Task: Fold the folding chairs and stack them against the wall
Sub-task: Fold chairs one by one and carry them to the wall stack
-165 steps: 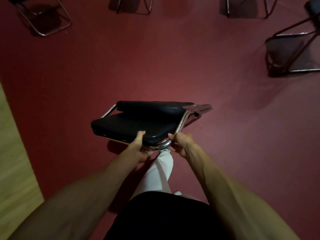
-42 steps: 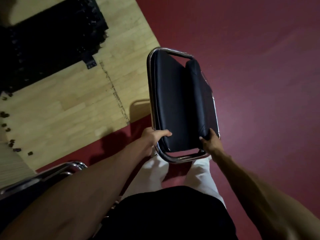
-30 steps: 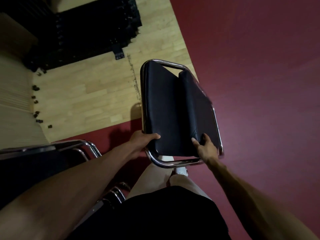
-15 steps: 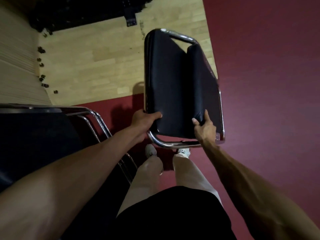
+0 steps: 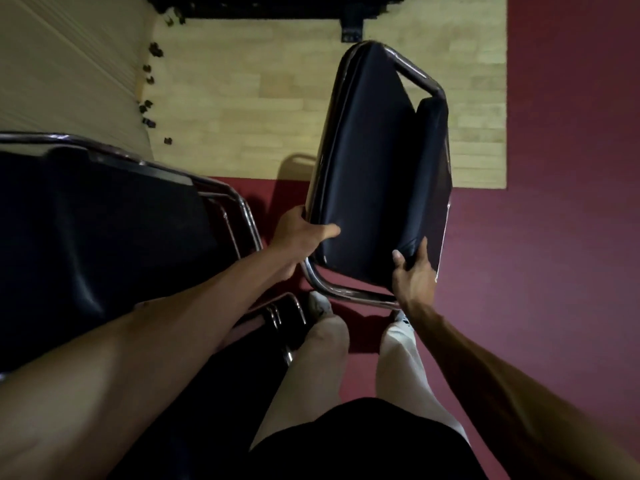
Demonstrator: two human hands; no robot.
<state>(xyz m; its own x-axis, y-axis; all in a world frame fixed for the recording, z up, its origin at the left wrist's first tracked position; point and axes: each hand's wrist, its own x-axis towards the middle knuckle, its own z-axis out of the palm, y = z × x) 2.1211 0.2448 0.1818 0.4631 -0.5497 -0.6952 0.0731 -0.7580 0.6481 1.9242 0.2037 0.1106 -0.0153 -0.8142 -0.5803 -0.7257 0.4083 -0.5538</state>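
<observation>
I hold a folded chair [image 5: 377, 168] with black padding and a chrome frame in front of me, above the floor. My left hand [image 5: 299, 239] grips its left edge near the bottom, thumb on the seat pad. My right hand [image 5: 414, 275] grips the lower right corner of the padding. To my left stands a stack of folded chairs [image 5: 104, 237] with black pads and chrome tubes, leaning toward the pale wall [image 5: 62, 71].
The floor is dark red [image 5: 554, 237] with a light wooden patch [image 5: 249, 109] ahead. A black mat [image 5: 277, 5] lies at the top edge, and several small dark bits [image 5: 149, 105] are strewn along the wall's foot. My legs and shoes are below the chair.
I have carried the folded chair from the open red floor, turned it end-on, and walked up beside the stacked chairs, which now fill the left of the view.
</observation>
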